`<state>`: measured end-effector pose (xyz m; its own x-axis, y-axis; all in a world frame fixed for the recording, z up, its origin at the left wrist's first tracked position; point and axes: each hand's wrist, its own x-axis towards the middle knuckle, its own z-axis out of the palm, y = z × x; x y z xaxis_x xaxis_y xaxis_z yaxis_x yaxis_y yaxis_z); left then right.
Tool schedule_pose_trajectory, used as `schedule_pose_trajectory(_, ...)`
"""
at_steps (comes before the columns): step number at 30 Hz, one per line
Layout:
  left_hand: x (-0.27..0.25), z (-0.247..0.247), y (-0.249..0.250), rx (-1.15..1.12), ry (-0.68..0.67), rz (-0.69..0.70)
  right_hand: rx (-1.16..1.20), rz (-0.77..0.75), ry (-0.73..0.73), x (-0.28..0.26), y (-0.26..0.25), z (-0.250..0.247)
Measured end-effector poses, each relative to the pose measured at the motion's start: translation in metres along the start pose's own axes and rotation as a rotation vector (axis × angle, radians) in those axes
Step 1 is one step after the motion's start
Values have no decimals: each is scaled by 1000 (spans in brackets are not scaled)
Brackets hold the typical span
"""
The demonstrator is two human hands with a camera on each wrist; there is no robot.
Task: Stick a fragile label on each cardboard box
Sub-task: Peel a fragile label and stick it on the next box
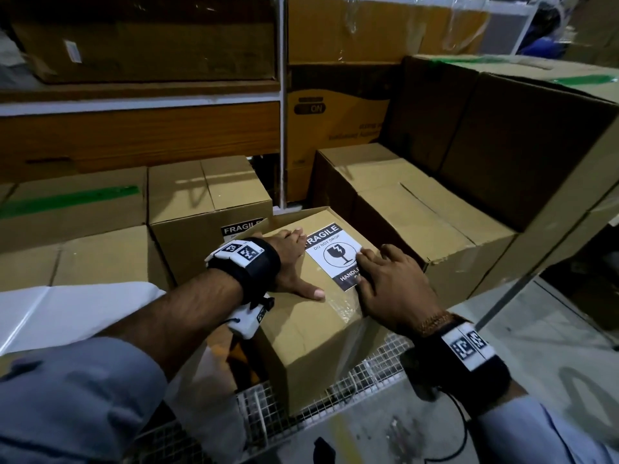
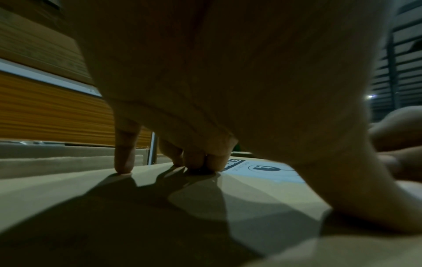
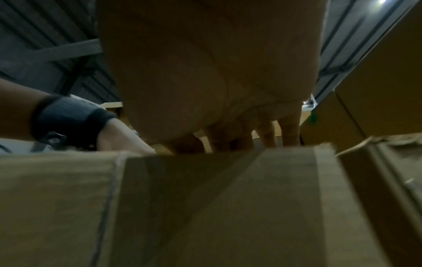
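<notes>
Cardboard box (image 1: 315, 333) sits on wire-mesh rack (image 1: 268, 410), fragile label (image 1: 335, 254) flat on top. Left hand (image 1: 291, 266) splayed, fingers (image 2: 124, 162) straight, steadying top beside label's edge. Right hand (image 1: 392, 283) flat, smoothing lower corner down, likely sealing adhesive. Neighbouring box (image 1: 207, 209) behind already labelled.

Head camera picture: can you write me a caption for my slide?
Both hands, left hand and right hand, press a fragile label flat onto a cardboard box.
</notes>
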<state>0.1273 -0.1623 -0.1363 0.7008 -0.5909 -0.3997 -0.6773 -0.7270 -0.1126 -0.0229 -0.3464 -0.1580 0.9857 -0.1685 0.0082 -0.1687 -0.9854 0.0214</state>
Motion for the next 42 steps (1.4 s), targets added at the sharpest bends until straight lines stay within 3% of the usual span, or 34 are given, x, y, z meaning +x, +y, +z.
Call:
schedule_pose_trajectory(6,2,2,-1,-4,21,4,-3,-6,41,-24,10,0)
schedule_pose_trajectory(16,0,2,0,-8,20,-10,-129,-27,40,-33,-14,-6)
schedule_pose_trajectory(20,1,2,1,3,6,-13,-55,-147,27,-28,-28,1)
schedule_pose_trajectory(25,3,1,2,18,8,-8,50,-175,18,-32,-25,7)
schedule_pose_trajectory(29,3,3,2,28,26,-1,147,-224,114,-45,-17,-4)
schedule_pose_trajectory(33,4,3,0,15,30,1,158,-166,146,-45,-6,-3)
schedule_pose_trajectory(38,2,4,-2,9,31,3,87,22,142,-36,19,1)
schedule_pose_trajectory(42,1,1,2,4,20,-5,0,4,127,-33,13,0)
